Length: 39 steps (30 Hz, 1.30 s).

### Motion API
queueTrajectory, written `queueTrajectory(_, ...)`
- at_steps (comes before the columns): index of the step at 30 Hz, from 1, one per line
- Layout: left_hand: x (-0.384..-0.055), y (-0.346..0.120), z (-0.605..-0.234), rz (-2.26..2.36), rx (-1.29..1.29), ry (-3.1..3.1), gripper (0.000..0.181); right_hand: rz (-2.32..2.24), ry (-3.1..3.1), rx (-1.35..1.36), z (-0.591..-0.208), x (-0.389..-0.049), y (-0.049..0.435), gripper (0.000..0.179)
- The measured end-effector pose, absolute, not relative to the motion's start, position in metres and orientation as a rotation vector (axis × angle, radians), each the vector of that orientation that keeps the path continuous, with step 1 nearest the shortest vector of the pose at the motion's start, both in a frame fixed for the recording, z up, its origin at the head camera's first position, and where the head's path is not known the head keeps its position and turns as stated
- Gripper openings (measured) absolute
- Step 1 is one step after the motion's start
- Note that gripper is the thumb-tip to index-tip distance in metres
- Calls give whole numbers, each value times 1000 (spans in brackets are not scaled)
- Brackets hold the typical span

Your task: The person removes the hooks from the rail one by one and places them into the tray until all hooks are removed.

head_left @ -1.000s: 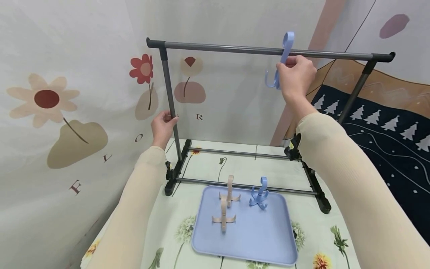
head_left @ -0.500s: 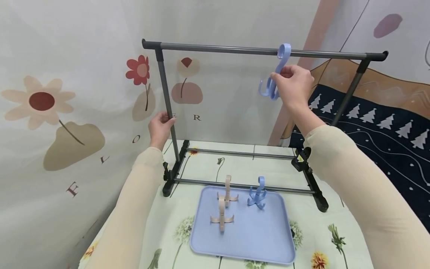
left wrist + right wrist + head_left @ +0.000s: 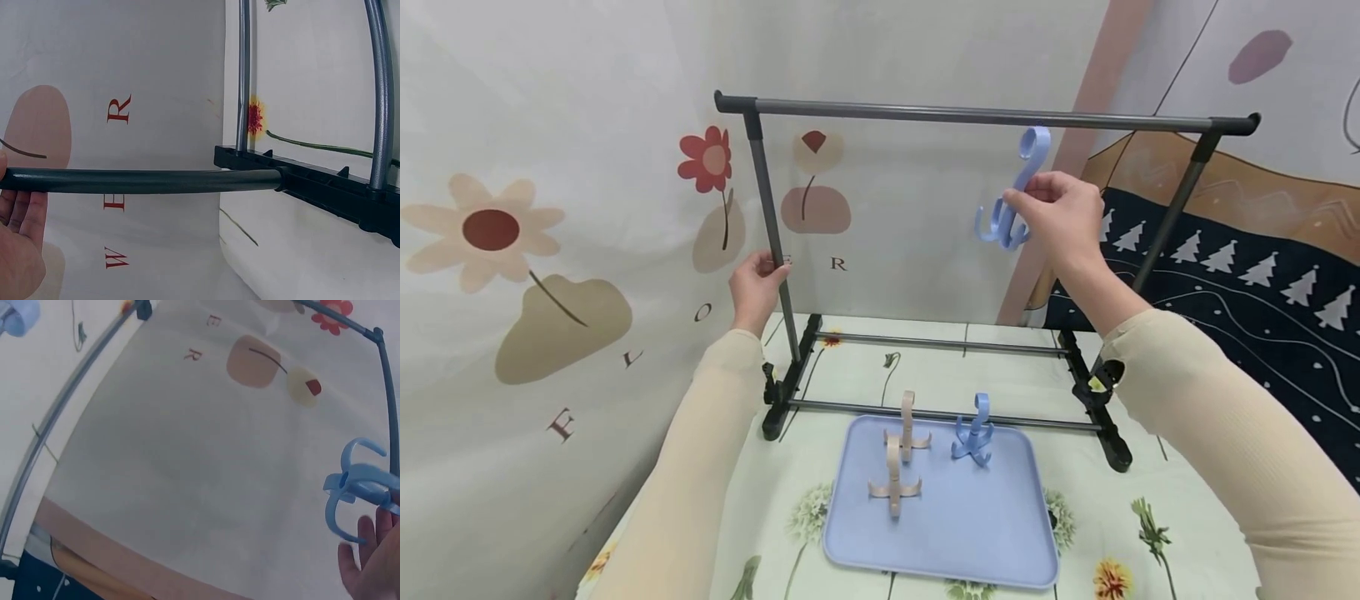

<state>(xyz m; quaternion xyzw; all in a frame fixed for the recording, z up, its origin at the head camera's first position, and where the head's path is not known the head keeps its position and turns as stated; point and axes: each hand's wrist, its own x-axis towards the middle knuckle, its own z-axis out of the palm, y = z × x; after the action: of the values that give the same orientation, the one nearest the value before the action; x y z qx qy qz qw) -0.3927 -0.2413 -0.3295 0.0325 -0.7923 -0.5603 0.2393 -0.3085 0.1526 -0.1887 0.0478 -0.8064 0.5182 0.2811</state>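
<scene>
My right hand (image 3: 1063, 221) pinches a blue multi-prong hook (image 3: 1030, 158) by its shank. Its curved top sits just under the top bar (image 3: 910, 112) of a dark grey metal rack, and its prongs hang to the left of my fingers. Those prongs spread out toward the camera in the right wrist view, where the hook (image 3: 359, 481) is beside my fingertips. My left hand (image 3: 756, 292) grips the left post (image 3: 767, 200) of the rack about midway up. In the left wrist view, fingers (image 3: 31, 215) curl around that post (image 3: 144, 181).
A light blue tray (image 3: 955, 542) stands at the rack's front on a floral tablecloth. On it are two beige hooks (image 3: 894, 483) and another blue hook (image 3: 976, 437). Two lower rails (image 3: 865, 407) join the black feet (image 3: 793, 375). A printed curtain (image 3: 925, 217) hangs behind.
My right hand has lowered the blue hook from overlapping the top bar to just beneath it. My left hand stays on the post; the view has shifted slightly.
</scene>
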Motion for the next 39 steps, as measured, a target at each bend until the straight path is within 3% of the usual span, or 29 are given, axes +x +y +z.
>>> queueTrajectory(39, -390, -240, -328, -1543, 99, -2168, 27, 1534, -2474, 609, -338, -238, 167, 13)
